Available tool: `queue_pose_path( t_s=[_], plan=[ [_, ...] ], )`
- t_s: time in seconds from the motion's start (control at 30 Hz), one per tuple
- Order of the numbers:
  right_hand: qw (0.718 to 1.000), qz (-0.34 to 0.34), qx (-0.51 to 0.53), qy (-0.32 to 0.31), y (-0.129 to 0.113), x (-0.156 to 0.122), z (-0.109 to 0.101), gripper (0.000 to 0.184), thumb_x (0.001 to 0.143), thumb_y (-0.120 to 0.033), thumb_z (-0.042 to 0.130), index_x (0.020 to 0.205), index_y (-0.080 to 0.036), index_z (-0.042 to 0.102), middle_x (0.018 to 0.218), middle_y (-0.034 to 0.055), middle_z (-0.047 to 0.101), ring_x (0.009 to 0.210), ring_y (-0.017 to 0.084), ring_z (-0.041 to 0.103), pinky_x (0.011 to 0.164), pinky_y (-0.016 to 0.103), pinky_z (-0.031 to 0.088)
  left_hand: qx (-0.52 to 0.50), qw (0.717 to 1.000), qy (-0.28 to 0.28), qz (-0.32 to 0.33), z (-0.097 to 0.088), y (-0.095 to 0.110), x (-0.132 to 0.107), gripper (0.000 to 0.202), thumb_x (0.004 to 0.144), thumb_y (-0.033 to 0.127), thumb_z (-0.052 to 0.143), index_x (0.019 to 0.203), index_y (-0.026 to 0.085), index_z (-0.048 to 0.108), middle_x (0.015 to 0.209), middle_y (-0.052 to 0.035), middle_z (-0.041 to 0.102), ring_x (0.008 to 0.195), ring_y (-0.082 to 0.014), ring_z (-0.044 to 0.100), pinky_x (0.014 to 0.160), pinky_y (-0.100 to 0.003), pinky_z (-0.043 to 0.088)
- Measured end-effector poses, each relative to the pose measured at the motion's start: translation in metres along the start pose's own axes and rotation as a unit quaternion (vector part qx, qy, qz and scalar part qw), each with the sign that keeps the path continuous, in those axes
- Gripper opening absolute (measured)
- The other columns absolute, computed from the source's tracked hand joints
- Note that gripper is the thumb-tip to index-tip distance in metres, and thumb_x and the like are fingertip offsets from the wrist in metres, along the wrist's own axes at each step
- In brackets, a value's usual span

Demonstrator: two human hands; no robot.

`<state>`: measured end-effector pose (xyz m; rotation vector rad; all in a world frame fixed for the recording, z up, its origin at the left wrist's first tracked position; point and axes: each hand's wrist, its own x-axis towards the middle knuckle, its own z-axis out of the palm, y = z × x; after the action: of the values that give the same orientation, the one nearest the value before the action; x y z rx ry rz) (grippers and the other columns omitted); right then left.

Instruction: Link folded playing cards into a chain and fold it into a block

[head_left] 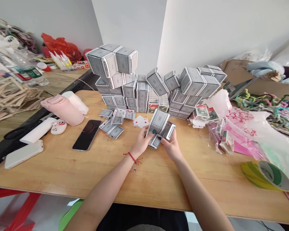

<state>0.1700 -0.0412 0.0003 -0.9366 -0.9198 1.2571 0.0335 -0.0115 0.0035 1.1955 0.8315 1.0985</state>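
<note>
Both my hands meet at the middle of the wooden table (62, 166) around a folded structure of grey-backed playing cards (160, 123). My left hand (142, 141), with a red string on its wrist, grips the structure's left side, fingers wrapped on it. My right hand (170, 146) pinches the lower right part of the same cards. Behind them rises a large stack of card cubes (135, 83) built from the same cards. Loose cards (114, 123) lie to the left, a few face up (141, 121).
A black phone (86, 134), a pink bottle (62, 109), a white power bank (24, 154) and a white tube (37, 131) lie at the left. Packs of cards (203, 112), plastic bags (243, 128) and a tape roll (267, 175) crowd the right. Another cluttered table (16, 93) stands far left.
</note>
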Motion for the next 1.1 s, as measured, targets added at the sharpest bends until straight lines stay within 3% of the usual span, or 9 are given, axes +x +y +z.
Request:
queue_pose_path(
  t_s=[0.23, 0.43, 0.6, 0.73, 0.97, 1.1],
  plan=[
    [1.0, 0.006, 0.008, -0.008, 0.0002, 0.0, 0.0, 0.063, 0.064, -0.028, 0.069, 0.119, -0.032, 0.039, 0.11, 0.0032, 0.058, 0.098, 0.022, 0.056, 0.085, 0.042, 0.046, 0.069, 0.996, 0.029, 0.039, -0.0018, -0.0008, -0.0005, 0.026, 0.081, 0.037, 0.047, 0.095, 0.016, 0.052, 0.092, -0.0067, 0.06, 0.085, -0.0167, 0.055, 0.071, -0.026, 0.043],
    [0.999, 0.008, 0.035, -0.008, -0.001, 0.0003, -0.0006, 0.065, 0.063, -0.025, 0.069, 0.12, -0.031, 0.039, 0.113, 0.0037, 0.057, 0.103, 0.023, 0.054, 0.088, 0.044, 0.043, 0.046, 0.996, 0.062, 0.036, -0.002, -0.0015, -0.0009, 0.022, 0.082, 0.038, 0.045, 0.088, 0.017, 0.05, 0.083, -0.0034, 0.058, 0.075, -0.0142, 0.053, 0.069, -0.025, 0.043],
    [1.0, 0.015, 0.008, 0.004, 0.0028, 0.0007, 0.0, 0.06, 0.065, -0.029, 0.069, 0.119, -0.028, 0.041, 0.118, 0.005, 0.055, 0.109, 0.024, 0.051, 0.09, 0.043, 0.043, 0.062, 0.995, 0.068, 0.041, -0.0025, -0.0018, -0.0005, 0.024, 0.082, 0.039, 0.045, 0.089, 0.017, 0.051, 0.084, -0.0042, 0.058, 0.076, -0.015, 0.054, 0.07, -0.027, 0.044],
    [1.0, 0.022, -0.016, -0.012, 0.0035, -0.0003, 0.0014, 0.065, 0.064, -0.028, 0.07, 0.121, -0.03, 0.037, 0.118, 0.0043, 0.054, 0.102, 0.022, 0.056, 0.086, 0.042, 0.046, 0.073, 0.995, 0.053, 0.033, -0.0013, 0.0008, -0.0009, 0.024, 0.079, 0.038, 0.049, 0.09, 0.016, 0.052, 0.085, -0.005, 0.06, 0.079, -0.0163, 0.056, 0.069, -0.027, 0.044],
    [0.999, 0.036, -0.012, -0.002, 0.0022, 0.0002, 0.002, 0.064, 0.058, -0.028, 0.074, 0.115, -0.023, 0.045, 0.11, 0.0059, 0.06, 0.1, 0.025, 0.057, 0.088, 0.046, 0.044, 0.114, 0.992, 0.031, 0.05, 0.0001, 0.0036, -0.0014, 0.029, 0.078, 0.036, 0.053, 0.099, 0.017, 0.055, 0.1, -0.0085, 0.061, 0.094, -0.02, 0.055, 0.083, -0.032, 0.041],
    [0.998, 0.055, -0.001, 0.022, 0.0076, 0.0006, 0.0014, 0.057, 0.056, -0.029, 0.074, 0.108, -0.02, 0.051, 0.103, 0.0073, 0.063, 0.097, 0.026, 0.058, 0.085, 0.047, 0.045, 0.088, 0.995, 0.042, 0.03, -0.0029, -0.0032, 0.0012, 0.027, 0.078, 0.038, 0.051, 0.092, 0.015, 0.054, 0.091, -0.0078, 0.062, 0.085, -0.0186, 0.057, 0.074, -0.029, 0.044]
  ],
)
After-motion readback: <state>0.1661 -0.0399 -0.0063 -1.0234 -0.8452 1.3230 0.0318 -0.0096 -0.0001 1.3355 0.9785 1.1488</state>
